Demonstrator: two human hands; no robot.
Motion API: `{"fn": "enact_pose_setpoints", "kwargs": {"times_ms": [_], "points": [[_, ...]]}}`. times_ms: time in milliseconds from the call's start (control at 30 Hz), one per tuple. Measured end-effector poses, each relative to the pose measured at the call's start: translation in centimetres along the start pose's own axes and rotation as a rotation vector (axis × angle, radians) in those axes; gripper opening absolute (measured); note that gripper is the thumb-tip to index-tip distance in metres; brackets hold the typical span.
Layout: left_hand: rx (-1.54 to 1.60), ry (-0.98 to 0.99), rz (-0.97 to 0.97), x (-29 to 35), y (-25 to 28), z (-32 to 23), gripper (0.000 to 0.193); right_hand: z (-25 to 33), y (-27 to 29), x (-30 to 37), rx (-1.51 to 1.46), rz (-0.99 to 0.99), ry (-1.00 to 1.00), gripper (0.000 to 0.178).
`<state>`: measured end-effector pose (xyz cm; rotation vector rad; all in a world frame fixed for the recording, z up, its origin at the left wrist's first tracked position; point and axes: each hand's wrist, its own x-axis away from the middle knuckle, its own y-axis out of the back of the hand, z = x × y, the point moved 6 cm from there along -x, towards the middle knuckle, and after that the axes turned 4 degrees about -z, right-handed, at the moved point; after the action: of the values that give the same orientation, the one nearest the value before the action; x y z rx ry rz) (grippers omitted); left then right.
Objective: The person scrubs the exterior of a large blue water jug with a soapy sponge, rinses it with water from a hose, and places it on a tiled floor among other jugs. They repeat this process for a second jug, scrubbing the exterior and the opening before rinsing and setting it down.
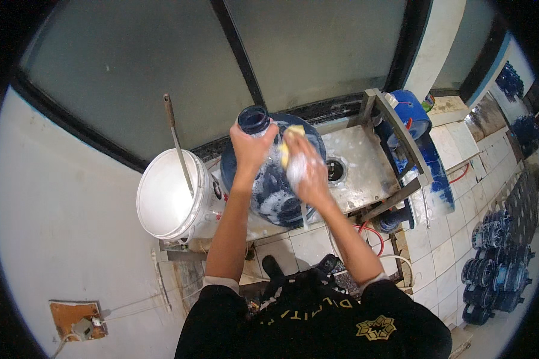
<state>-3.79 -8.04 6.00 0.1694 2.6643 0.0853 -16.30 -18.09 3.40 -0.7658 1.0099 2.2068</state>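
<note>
A large blue water jug [269, 191] stands on a metal work table, its body streaked with white suds. My left hand [250, 146] is closed round the jug's neck, just below the open dark mouth. Against the jug's right shoulder, my right hand [304, 170] grips a yellow sponge [294, 130], with foam over the fingers and a strand of suds hanging below. Part of the sponge is hidden under the fingers.
To the left, a white bucket [161, 203] holds a long-handled stick [177, 140]. A metal frame [401, 134] and a round drain hole [335, 170] lie right of the jug. Beyond are a blue barrel [412, 113], a red hose [377, 239] and stacked water jugs [494, 269].
</note>
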Motion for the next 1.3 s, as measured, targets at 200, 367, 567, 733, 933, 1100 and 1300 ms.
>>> {"fn": "enact_pose_setpoints", "kwargs": {"times_ms": [200,367,567,733,933,1100,1300], "points": [[0.025,-0.1,0.029,-0.1,-2.2,-1.1,0.014,-12.7,-10.0,-10.4,-0.221,0.317,0.251,0.034],[0.022,-0.079,0.015,-0.1,-0.3,0.3,0.023,-8.9,-9.0,-8.3,-0.121,0.313,0.113,0.037],[0.112,0.157,0.46,-1.0,-0.7,1.5,0.032,3.0,-1.0,1.4,0.259,-0.089,-0.024,0.051],[-0.036,0.114,0.745,-2.8,-1.1,2.0,0.051,8.5,-4.7,4.3,0.347,0.064,0.109,0.047],[-0.233,0.059,0.737,-4.0,1.0,-0.8,0.058,7.3,-16.1,-3.1,0.453,0.547,0.068,0.038],[-0.275,0.033,0.701,-3.0,-0.3,-2.5,0.067,1.4,-19.3,-4.6,0.666,0.226,0.232,0.037],[-0.319,0.004,0.675,-3.9,-0.5,2.1,0.081,10.6,-7.7,5.5,0.494,0.0,-0.01,0.052]]}}
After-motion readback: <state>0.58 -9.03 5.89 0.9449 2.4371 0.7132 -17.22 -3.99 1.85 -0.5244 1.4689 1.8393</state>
